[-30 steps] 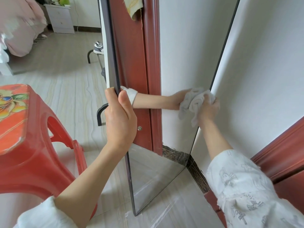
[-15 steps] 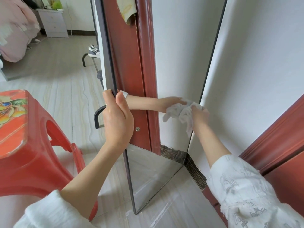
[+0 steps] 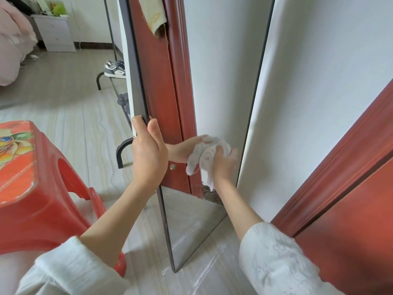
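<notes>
Tall mirror (image 3: 212, 81) stands on the floor (image 3: 63, 107), its right edge close against the white wall (image 3: 319, 103). Top is cut off by the picture's upper edge; only the lower corner of the dark frame shows at the bottom.

Left hand (image 3: 148, 154) grips the mirror's left edge about halfway down the visible part. Thumb lies on the glass side and the fingers wrap round the frame; their tips are hidden behind it.

Right hand (image 3: 223, 167) holds a bunched white cloth (image 3: 204, 156) against the glass, low down and near the right edge. Fingers are buried in the folds, probably curled round the bundle. A loose end of cloth hangs below the hand. Hand and cloth double in the reflection, so where cloth ends and reflection begins is hard to tell.

The glass also reflects a red door frame and a scrap of yellowish fabric, cut off at the top.

Red stool (image 3: 38, 188) just left of the left forearm, partly out of view. Shoes (image 3: 114, 69) sit on a rack mostly hidden behind the mirror. White cabinet (image 3: 55, 33) far back. Both white sleeves run off the bottom edge.
</notes>
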`<state>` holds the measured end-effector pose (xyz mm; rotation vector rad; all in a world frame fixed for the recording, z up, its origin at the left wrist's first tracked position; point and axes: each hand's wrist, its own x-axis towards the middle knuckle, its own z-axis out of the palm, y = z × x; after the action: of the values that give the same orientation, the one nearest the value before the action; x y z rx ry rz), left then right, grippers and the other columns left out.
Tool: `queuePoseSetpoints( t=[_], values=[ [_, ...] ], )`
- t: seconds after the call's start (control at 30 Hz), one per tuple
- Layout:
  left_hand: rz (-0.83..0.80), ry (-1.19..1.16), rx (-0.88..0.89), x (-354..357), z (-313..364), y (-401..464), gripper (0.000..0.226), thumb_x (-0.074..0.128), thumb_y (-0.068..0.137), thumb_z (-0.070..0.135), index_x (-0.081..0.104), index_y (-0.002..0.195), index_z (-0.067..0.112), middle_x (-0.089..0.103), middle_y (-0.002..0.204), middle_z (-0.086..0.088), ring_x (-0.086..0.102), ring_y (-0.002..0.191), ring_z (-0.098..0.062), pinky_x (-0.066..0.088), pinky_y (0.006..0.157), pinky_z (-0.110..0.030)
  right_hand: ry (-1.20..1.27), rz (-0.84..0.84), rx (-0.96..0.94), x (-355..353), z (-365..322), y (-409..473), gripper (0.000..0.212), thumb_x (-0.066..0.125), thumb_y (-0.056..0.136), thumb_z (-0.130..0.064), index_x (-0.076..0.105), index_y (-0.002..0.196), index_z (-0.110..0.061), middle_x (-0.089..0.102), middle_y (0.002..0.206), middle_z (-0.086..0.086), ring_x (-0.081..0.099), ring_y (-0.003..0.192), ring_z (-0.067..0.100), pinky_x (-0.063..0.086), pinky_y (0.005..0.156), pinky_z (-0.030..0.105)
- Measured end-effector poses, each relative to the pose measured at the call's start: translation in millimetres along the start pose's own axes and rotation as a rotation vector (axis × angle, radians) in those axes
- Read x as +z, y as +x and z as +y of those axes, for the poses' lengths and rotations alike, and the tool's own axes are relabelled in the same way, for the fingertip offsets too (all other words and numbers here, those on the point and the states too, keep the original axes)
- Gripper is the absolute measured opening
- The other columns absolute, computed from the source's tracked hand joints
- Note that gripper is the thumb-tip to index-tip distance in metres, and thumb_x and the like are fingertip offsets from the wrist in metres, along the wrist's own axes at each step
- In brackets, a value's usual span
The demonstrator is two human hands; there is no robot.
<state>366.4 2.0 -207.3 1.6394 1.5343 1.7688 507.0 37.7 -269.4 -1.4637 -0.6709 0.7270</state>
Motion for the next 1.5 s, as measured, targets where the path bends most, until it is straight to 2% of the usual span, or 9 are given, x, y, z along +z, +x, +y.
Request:
queuePoseSetpoints(
  t=[0.07, 0.17, 0.5, 0.6, 0.73, 0.97, 1.1, 1.37, 1.5],
  values=[
    [-0.013, 0.003, 0.010, -0.8, -0.5, 0.4, 0.019, 0.020, 0.100, 0.025, 0.030, 0.093, 0.011, 0.031, 0.059, 0.004, 0.029, 0.049, -0.012, 0.029, 0.046, -0.019, -0.079, -0.032, 0.186, -7.9, 24.4, -3.4, 0.030, 0.044, 0.095, -0.018, 0.044, 0.123, -0.005, 0.055, 0.115, 0.009, 0.054, 0.107, 0.025, 0.040, 0.083, 0.026],
    [-0.061, -0.012, 0.004, -4.4, 0.0, -0.8, 0.019, 0.020, 0.100, 0.028, 0.029, 0.093, 0.012, 0.031, 0.058, 0.004, 0.029, 0.048, -0.013, 0.026, 0.045, -0.020, -0.087, -0.142, 0.393, -14.6, 27.8, -6.9, 0.039, 0.051, 0.093, -0.017, 0.046, 0.127, 0.002, 0.056, 0.125, 0.019, 0.054, 0.094, 0.025, 0.039, 0.075, 0.027],
    [-0.300, -0.008, -0.052, -30.4, 7.8, 6.0, 0.024, 0.023, 0.101, 0.029, 0.027, 0.090, 0.008, 0.028, 0.065, 0.003, 0.029, 0.055, -0.011, 0.031, 0.047, -0.010, 0.073, -0.060, -0.136, 30.8, -103.9, -28.4, 0.027, 0.053, 0.090, -0.021, 0.049, 0.111, -0.004, 0.057, 0.092, 0.003, 0.056, 0.080, 0.020, 0.041, 0.066, 0.023],
    [-0.329, 0.007, -0.041, -34.4, 6.2, 6.4, 0.023, 0.024, 0.101, 0.027, 0.026, 0.089, 0.008, 0.026, 0.065, 0.004, 0.027, 0.055, -0.009, 0.030, 0.047, -0.014, 0.018, -0.023, -0.256, 29.8, -77.7, -43.4, 0.020, 0.051, 0.092, -0.019, 0.046, 0.104, -0.004, 0.050, 0.081, -0.005, 0.050, 0.077, 0.016, 0.034, 0.054, 0.016],
    [-0.377, 0.027, -0.038, -37.5, -12.7, -11.0, 0.023, 0.024, 0.100, 0.027, 0.028, 0.083, 0.013, 0.026, 0.065, 0.005, 0.028, 0.053, -0.006, 0.029, 0.049, -0.017, 0.015, -0.014, -0.025, 12.9, 10.7, -52.9, 0.014, 0.045, 0.095, -0.016, 0.044, 0.104, -0.006, 0.049, 0.080, -0.005, 0.051, 0.081, 0.019, 0.037, 0.052, 0.008],
    [-0.405, 0.126, -0.018, -33.6, -42.9, -31.4, 0.033, 0.026, 0.100, 0.024, 0.023, 0.067, 0.024, 0.029, 0.064, 0.004, 0.029, 0.057, -0.010, 0.029, 0.051, -0.016, -0.143, -0.026, 0.398, -4.8, 92.9, -55.1, 0.034, 0.050, 0.091, -0.014, 0.047, 0.124, -0.005, 0.058, 0.122, 0.013, 0.057, 0.109, 0.031, 0.043, 0.098, 0.036],
    [-0.432, 0.160, -0.017, -32.4, -48.6, -30.2, 0.034, 0.025, 0.100, 0.027, 0.023, 0.067, 0.028, 0.030, 0.067, 0.005, 0.031, 0.062, -0.007, 0.020, 0.058, -0.029, -0.020, 0.041, 0.321, 4.8, 58.5, -46.9, 0.029, 0.050, 0.092, -0.019, 0.047, 0.118, -0.005, 0.058, 0.118, 0.014, 0.058, 0.103, 0.030, 0.044, 0.084, 0.031],
    [-0.406, 0.150, -0.025, -29.4, -49.4, -33.6, 0.030, 0.023, 0.101, 0.031, 0.029, 0.073, 0.022, 0.034, 0.063, 0.003, 0.032, 0.058, -0.009, 0.023, 0.050, -0.025, 0.000, 0.017, -0.118, 26.1, 25.3, -85.4, 0.021, 0.053, 0.092, -0.023, 0.048, 0.103, -0.005, 0.050, 0.076, -0.010, 0.049, 0.070, 0.001, 0.036, 0.060, 0.019],
    [-0.432, 0.186, -0.027, -33.8, -45.0, -34.7, 0.035, 0.024, 0.101, 0.029, 0.021, 0.066, 0.024, 0.028, 0.061, 0.002, 0.028, 0.056, -0.012, 0.023, 0.048, -0.021, -0.092, -0.045, 0.047, 16.5, 82.1, -110.1, 0.019, 0.048, 0.095, -0.016, 0.045, 0.109, -0.002, 0.059, 0.088, 0.004, 0.057, 0.085, 0.023, 0.037, 0.058, 0.008]
  ],
)
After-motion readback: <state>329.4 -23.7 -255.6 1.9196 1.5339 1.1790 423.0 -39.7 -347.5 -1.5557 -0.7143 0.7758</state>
